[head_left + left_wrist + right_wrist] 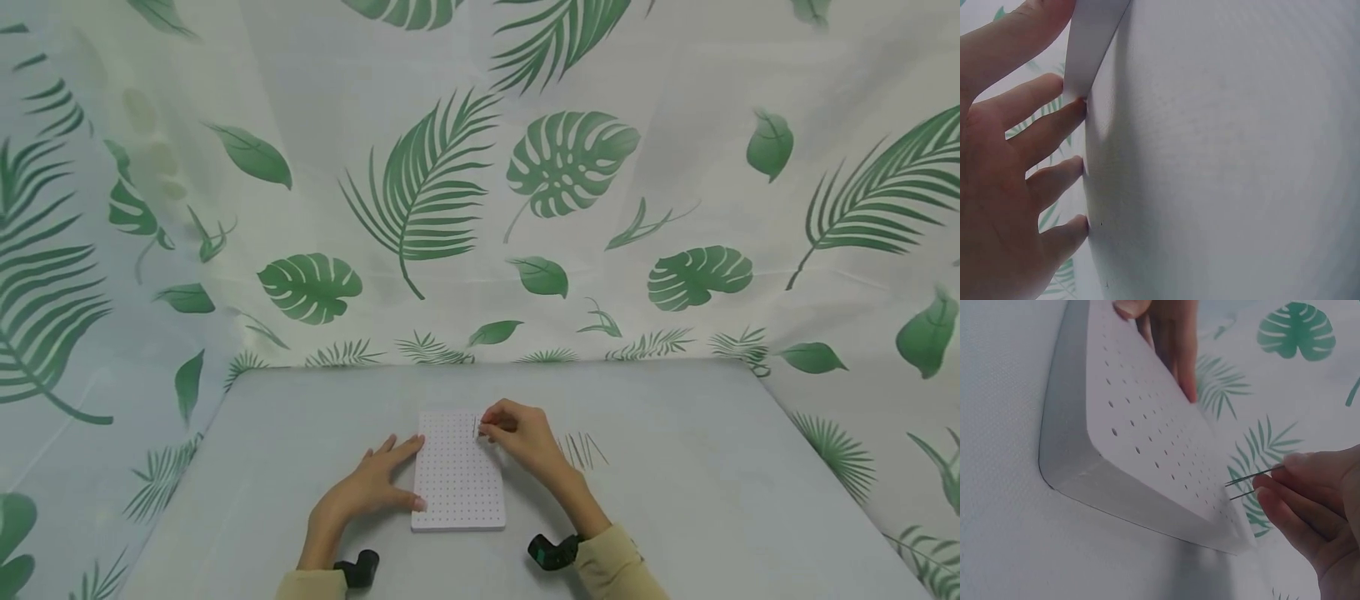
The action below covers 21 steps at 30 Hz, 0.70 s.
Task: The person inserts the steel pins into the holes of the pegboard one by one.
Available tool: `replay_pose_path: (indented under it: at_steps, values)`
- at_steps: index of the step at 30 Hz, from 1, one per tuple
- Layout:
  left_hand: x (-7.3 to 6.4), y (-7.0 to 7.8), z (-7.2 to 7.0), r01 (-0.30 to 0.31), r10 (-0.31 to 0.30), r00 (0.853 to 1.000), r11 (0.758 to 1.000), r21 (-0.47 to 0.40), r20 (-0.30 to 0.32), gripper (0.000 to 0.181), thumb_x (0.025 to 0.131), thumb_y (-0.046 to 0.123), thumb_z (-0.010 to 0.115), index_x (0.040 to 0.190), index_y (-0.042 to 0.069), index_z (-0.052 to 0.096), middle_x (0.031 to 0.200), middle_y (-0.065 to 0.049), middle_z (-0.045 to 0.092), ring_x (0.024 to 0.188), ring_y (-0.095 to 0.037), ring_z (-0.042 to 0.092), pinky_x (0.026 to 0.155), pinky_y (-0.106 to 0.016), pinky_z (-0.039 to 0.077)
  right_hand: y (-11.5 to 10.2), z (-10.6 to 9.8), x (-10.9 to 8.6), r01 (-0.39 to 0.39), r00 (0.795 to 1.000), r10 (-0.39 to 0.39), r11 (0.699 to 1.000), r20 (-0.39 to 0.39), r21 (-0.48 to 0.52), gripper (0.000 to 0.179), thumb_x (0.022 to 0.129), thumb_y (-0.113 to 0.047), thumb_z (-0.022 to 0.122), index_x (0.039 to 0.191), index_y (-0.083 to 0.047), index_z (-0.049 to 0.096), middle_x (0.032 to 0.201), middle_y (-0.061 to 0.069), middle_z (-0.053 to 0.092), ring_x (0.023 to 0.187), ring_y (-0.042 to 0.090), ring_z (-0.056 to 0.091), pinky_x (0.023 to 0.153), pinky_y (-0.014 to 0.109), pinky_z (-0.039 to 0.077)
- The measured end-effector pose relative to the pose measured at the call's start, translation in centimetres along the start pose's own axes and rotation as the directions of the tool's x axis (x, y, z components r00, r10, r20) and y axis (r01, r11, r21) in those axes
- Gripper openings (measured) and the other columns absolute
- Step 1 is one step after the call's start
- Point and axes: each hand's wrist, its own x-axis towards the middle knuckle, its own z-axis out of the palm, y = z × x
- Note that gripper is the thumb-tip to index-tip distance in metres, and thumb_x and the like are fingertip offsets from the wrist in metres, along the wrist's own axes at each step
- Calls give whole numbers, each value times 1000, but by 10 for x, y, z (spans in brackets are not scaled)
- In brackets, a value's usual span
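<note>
Here, pin [1244, 479] between right-hand fingers [1275, 509].

We see muted, diffuse light across the leaf-print cloth [480, 192], duller at right, with a soft shadow beneath the right hand [531, 440]. We find the left-wrist view dim, its tabletop [1235, 162] hazy, a blurred shadow edging the white board [1092, 44].

White leaf-print sheeting [491, 237] rises behind the far edge of a pale grey tabletop [712, 483], and look, there's more down the left and right sides! Green palm frond [435, 196] at far centre, monstera leaf [573, 162] just to its right.
</note>
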Motion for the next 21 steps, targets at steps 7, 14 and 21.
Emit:
replay_pose_path:
  at_steps: [7, 14, 21]
  values:
    - [2, -1, 2, -3, 3, 1000, 1000, -11, 7, 99, 68, 32, 93, 155, 14, 48, 164, -14, 39, 157, -45, 18, 125, -68, 8, 0, 4, 0, 18, 1000, -17, 999, 12, -38, 11, 88, -2, 78, 92, -9, 72, 87, 4, 78, 74, 11, 74, 68, 18, 58]
    - [1, -1, 1, -6, 6, 1000, 1000, -6, 5, 100, 68, 32, 93, 155, 14, 47, 164, -14, 39, 157, -45, 18, 126, -66, 7, -1, 8, 0, 29, 1000, -28, 996, 13, -82, 12, 86, -2, 80, 91, -10, 72, 88, 7, 77, 80, 15, 76, 73, 20, 60]
    - [-1, 1, -1, 1, -1, 1000, 1000, -16, 1, 98, 69, 31, 93, 155, 15, 48, 164, -14, 40, 157, -44, 18, 126, -66, 7, -2, 10, 1, 32, 999, -29, 994, 26, -104, 14, 85, 0, 80, 92, -10, 72, 90, 5, 77, 81, 17, 76, 75, 21, 60]
